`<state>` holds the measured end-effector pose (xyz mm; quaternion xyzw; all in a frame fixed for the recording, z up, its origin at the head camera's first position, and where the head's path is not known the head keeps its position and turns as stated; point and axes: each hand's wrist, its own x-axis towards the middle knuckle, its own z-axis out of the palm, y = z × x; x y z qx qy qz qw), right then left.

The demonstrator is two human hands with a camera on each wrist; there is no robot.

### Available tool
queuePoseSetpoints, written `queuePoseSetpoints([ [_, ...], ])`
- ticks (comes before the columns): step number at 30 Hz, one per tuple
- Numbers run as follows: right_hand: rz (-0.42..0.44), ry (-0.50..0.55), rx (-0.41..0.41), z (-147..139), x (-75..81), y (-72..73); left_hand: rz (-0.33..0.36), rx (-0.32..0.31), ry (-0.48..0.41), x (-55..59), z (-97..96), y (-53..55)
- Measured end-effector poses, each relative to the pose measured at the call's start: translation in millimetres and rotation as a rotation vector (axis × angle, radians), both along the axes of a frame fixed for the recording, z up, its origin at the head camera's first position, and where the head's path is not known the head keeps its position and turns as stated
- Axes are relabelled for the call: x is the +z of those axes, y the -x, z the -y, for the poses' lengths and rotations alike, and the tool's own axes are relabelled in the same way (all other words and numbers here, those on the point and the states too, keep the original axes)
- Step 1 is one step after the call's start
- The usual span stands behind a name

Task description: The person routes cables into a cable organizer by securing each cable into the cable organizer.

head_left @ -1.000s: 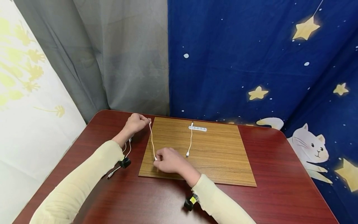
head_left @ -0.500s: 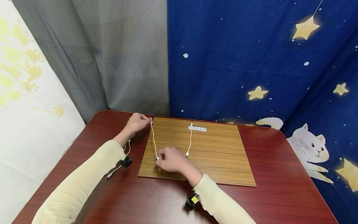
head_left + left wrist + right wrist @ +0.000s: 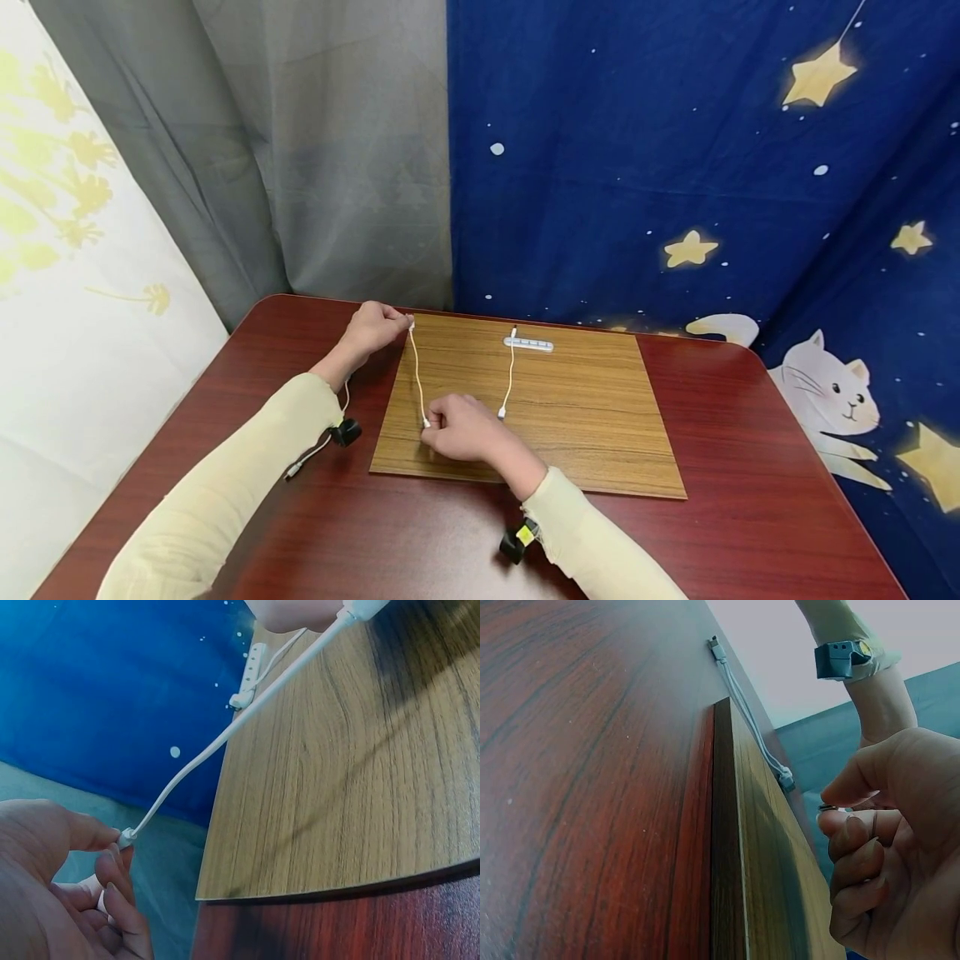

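Observation:
A short white charging cable (image 3: pixel 417 375) is stretched between both hands, over the left part of the wood-grain board (image 3: pixel 592 425). My left hand (image 3: pixel 371 327) pinches its far plug near the board's back left corner. In the left wrist view, thumb and fingertips of the left hand (image 3: pixel 56 874) meet on the small white plug (image 3: pixel 126 838). My right hand (image 3: pixel 465 429) pinches the near plug; a metal tip shows between thumb and finger of the right hand (image 3: pixel 889 817) in the right wrist view. A second white cable (image 3: pixel 511 379) runs from a white slotted cable clip (image 3: pixel 536 344).
More white cable (image 3: pixel 309 457) lies on the red-brown table (image 3: pixel 360 533) left of the board, partly hidden by the left arm. In the right wrist view, that cable (image 3: pixel 742 705) lies past the board's edge. Grey and blue curtains (image 3: pixel 600 167) hang behind the table.
Both hands have shifted slightly to the right, carrying the cable a little further over the board. The second cable and the clip stay in place.

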<state>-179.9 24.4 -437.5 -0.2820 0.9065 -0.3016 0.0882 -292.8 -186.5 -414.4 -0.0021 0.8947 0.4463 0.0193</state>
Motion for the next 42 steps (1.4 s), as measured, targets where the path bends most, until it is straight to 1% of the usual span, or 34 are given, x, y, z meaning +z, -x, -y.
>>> queuePoseSetpoints([
  [11, -0.013, -0.011, -0.004, -2.9, -1.7, 2.0, 0.001, -0.006, -0.007, 3.4, -7.2, 1.9],
  [20, -0.007, -0.018, 0.001, -5.7, -1.2, 1.3, 0.010, -0.019, -0.023, 3.2, -11.1, 2.3],
  [29, -0.006, -0.029, 0.006, -5.9, -1.6, 0.7, 0.042, -0.021, -0.036, 4.3, -14.5, 1.8],
  [36, 0.008, -0.019, 0.001, -7.6, -1.1, 0.6, 0.023, -0.023, -0.042, 2.7, -14.9, 2.9],
  [42, 0.007, -0.017, 0.004, -9.1, -0.9, 1.5, 0.018, -0.031, -0.040, 4.1, -18.3, 2.5],
])
